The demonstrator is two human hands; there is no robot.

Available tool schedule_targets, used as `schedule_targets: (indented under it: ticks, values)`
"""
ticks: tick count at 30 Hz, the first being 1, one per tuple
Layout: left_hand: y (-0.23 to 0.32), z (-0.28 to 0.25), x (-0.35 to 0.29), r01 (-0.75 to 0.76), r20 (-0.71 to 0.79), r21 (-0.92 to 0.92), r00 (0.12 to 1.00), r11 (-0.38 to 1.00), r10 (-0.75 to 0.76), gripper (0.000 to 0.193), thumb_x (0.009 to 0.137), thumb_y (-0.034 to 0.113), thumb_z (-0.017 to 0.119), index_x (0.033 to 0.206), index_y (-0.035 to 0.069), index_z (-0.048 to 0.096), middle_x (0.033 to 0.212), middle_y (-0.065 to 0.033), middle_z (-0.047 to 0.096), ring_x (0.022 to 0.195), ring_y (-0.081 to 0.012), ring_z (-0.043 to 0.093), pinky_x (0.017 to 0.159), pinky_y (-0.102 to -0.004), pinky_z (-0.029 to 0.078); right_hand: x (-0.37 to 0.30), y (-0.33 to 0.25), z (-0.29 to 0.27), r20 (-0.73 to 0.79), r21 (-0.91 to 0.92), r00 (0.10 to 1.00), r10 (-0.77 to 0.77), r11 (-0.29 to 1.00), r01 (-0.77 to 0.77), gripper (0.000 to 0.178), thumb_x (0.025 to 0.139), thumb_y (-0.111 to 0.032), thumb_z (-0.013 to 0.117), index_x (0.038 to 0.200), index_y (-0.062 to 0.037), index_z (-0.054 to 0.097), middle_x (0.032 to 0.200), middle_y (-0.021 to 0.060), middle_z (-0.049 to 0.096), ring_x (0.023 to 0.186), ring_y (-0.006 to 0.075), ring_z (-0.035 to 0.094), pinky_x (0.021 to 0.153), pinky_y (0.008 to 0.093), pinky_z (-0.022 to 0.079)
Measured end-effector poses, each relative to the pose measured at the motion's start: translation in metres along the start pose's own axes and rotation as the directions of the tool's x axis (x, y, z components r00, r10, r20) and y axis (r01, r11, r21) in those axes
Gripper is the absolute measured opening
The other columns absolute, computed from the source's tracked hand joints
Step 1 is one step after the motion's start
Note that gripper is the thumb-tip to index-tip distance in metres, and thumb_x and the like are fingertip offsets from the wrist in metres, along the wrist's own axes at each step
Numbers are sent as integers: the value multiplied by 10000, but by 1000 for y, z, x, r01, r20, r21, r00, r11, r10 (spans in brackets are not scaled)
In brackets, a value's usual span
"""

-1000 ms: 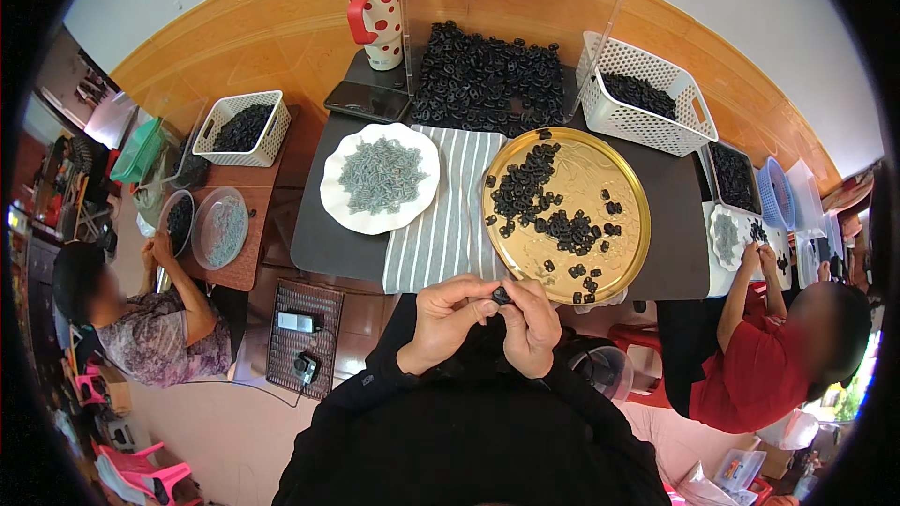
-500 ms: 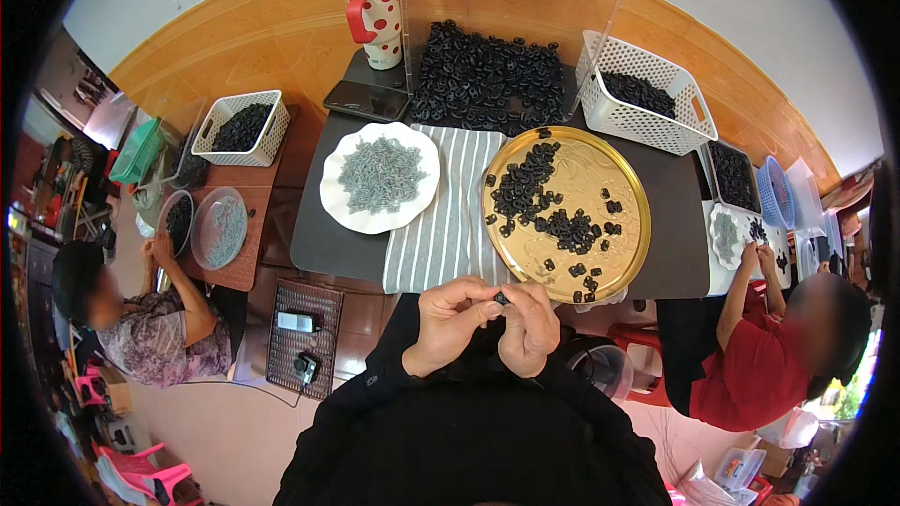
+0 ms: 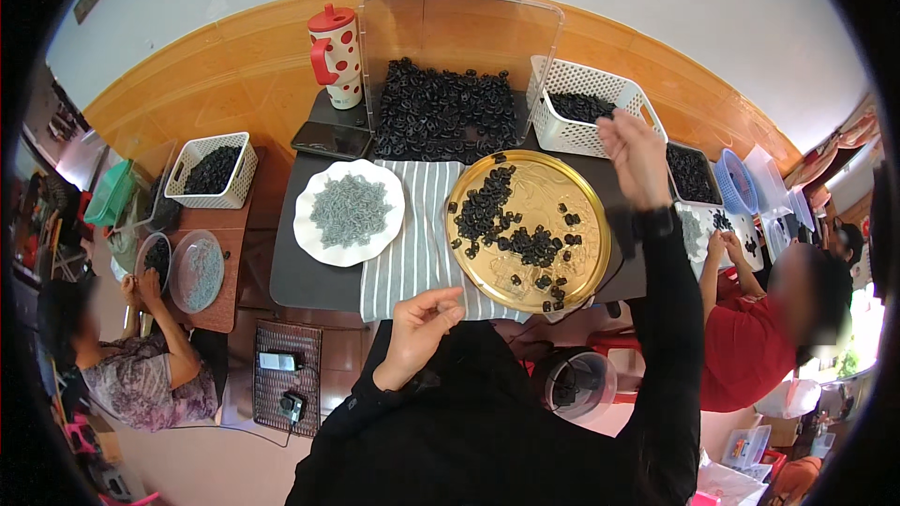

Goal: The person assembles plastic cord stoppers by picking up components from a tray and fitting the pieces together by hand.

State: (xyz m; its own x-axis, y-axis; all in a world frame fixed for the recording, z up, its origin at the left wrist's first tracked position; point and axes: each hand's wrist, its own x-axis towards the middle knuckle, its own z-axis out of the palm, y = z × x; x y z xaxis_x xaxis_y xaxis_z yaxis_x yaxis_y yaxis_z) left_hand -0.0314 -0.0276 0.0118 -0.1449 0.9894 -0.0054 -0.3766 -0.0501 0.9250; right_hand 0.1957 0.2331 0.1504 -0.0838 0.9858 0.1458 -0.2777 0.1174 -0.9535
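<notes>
My left hand (image 3: 419,333) hovers at the near edge of the striped grey cloth (image 3: 412,244), thumb and forefinger bent together; anything between them is too small to make out. My right hand (image 3: 635,161) is stretched out above the near right side of the white perforated basket (image 3: 572,139), its fingers apart, with nothing visible in them. Small black plastic parts (image 3: 581,107) lie in that basket. More loose black parts (image 3: 486,203) are spread over the round gold tray (image 3: 591,267). Left of the cloth, a white scalloped plate (image 3: 309,242) bears a heap of small grey screw-like pieces (image 3: 352,210).
A clear-walled bin (image 3: 459,28) of black parts stands at the back, beside a red-dotted tumbler (image 3: 345,66) and a dark phone (image 3: 331,140). People work at side tables left and right. A clear bucket (image 3: 586,384) stands below the tray.
My right hand has left my left hand and reached forward and right to the white basket. The small dark part held between both hands no longer shows. The view has shifted.
</notes>
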Motion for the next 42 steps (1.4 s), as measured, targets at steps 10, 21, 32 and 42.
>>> schedule_targets:
  ticks: [10,21,32,42]
  values:
    - [0,-9,1,82,-6,52,997,995,-82,201,866,25,643,1064,1,665,815,15,628,693,-34,529,604,-179,423,-36,99,-6,433,-709,850,299,696,116,164,783,-29,619,919,57,647,768,110,653,642,185,609,592,276,480]
    - [-3,-12,1,107,41,31,993,994,-108,204,872,20,631,1074,-2,658,835,0,641,714,-41,541,631,-183,430,-48,116,30,673,-740,705,223,194,645,168,724,-75,663,863,0,606,862,193,569,815,370,593,721,445,473]
    - [1,7,10,44,66,25,997,999,-46,236,872,18,632,1108,7,638,923,-20,631,767,-50,554,665,-196,445,-115,73,38,675,-574,707,212,753,322,102,753,29,612,846,9,575,771,114,565,648,225,582,577,308,457]
    - [-7,10,13,22,190,60,981,998,-33,258,847,-45,622,1100,0,643,914,-52,591,755,-96,583,594,-202,473,-188,91,38,660,-367,751,-9,868,334,144,778,70,616,904,-1,617,798,95,597,728,208,586,622,293,459]
